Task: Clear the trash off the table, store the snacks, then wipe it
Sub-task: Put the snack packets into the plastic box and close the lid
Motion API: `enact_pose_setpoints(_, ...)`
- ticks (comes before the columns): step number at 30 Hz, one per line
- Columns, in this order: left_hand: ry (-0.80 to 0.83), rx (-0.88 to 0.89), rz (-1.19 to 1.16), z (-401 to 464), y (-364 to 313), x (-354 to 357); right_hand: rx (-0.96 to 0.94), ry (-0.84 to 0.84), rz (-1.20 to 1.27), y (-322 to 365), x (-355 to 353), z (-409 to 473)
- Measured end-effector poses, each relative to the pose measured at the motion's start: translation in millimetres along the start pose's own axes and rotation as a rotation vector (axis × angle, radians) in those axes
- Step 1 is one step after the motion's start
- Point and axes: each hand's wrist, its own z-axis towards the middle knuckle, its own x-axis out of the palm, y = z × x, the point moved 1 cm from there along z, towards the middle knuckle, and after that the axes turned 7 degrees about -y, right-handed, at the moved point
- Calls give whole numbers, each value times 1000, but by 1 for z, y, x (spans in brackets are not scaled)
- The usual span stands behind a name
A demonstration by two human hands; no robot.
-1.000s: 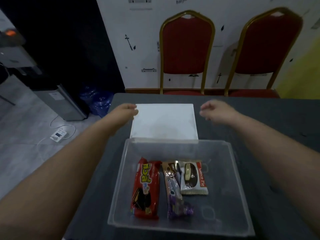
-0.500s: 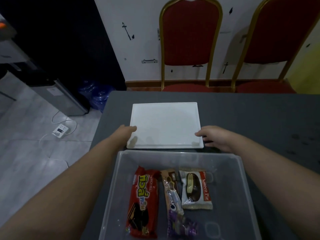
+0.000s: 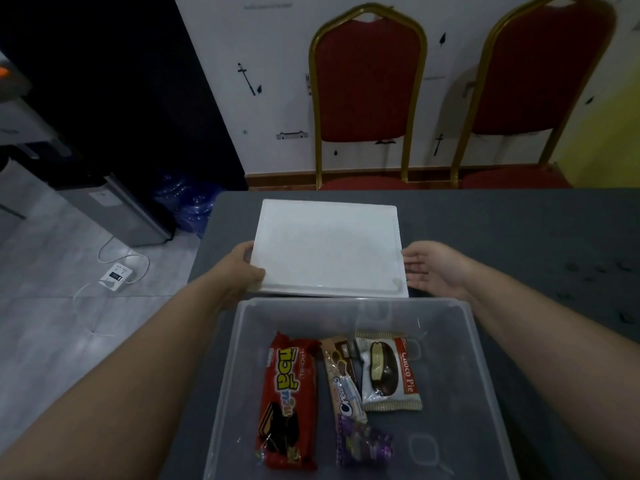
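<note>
A white rectangular lid (image 3: 329, 247) lies on the dark grey table (image 3: 519, 230), just behind a clear plastic bin (image 3: 464, 375). My left hand (image 3: 242, 266) grips the lid's left edge, thumb on top. At the lid's right edge is my right hand (image 3: 433, 268), palm turned inward and fingers straight, their tips touching the edge. Inside the bin lie a red wafer pack (image 3: 289, 400), a brown cream-biscuit pack (image 3: 344, 382), a purple wrapper (image 3: 363, 445) and a Choco Pie pack (image 3: 389, 372).
Two red chairs with gold frames (image 3: 367, 81) (image 3: 540, 74) stand behind the table against the wall. Small dark crumbs (image 3: 595, 268) dot the table at the right. On the floor to the left lies a white power strip (image 3: 114, 275) with its cord.
Both hands came back from the lid's far corners to its near sides. The left hand now grips the left edge; the right has opened against the right edge.
</note>
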Motion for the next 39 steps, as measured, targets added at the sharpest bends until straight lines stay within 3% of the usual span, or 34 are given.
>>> enact_pose_setpoints(3, -16, 103, -72, -9, -12, -7, -86, -26, 94, 8, -6, -21)
enact_pose_setpoints(10, 6, 412, 4, -51, -31, -15, -329, -103, 263, 25, -20, -77)
enact_pose_setpoints(16, 95, 493, -629, -104, -58, -16, -474, -155, 468, 28, -17, -119)
enact_pose_setpoints(20, 117, 316, -1041, -130, -59, -16, -522, -107, 601, 20, -9, -143)
enact_pose_setpoints(25, -56, 313, -961, -142, -48, -10, -515, -145, 628, -3, 4, -153)
enact_pose_setpoints(29, 43, 185, -937, -151, -32, -10, -473, -116, 637, -22, 4, -158)
enact_pose_setpoints(33, 89, 103, -582, -156, -19, -21, -433, -11, 511, -43, -9, -163)
enact_pose_setpoints(35, 24, 116, -413, -162, -11, -22, -402, -37, 437, -52, -11, -165)
enact_pose_setpoints(39, -8, 205, -323, -182, 10, -14, -409, -225, 252, -60, -5, -174)
